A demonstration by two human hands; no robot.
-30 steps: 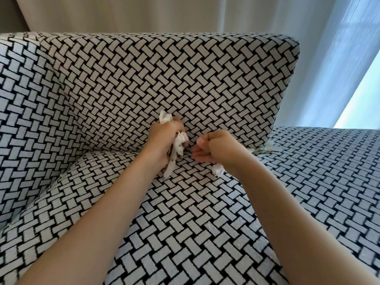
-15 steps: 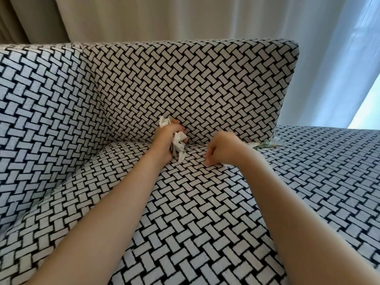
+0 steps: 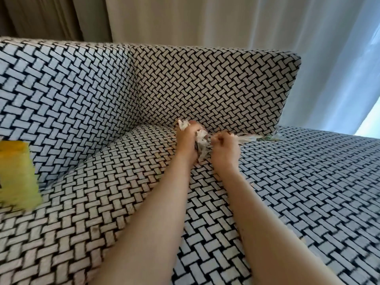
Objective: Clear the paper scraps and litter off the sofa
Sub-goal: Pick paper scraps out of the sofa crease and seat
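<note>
Finding: no text, label, brand, number or sign can be read. The sofa (image 3: 216, 85) cover bears a woven block pattern only. The scraps (image 3: 202, 138) are too small and crumpled for any print to be made out. The yellow object (image 3: 17, 177) at the left edge is blurred, so whether it carries a marking cannot be told.

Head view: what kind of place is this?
Probably a home living room: a woven-pattern sofa, heavy curtains behind it, and a sheer curtain with daylight on the right.
</note>
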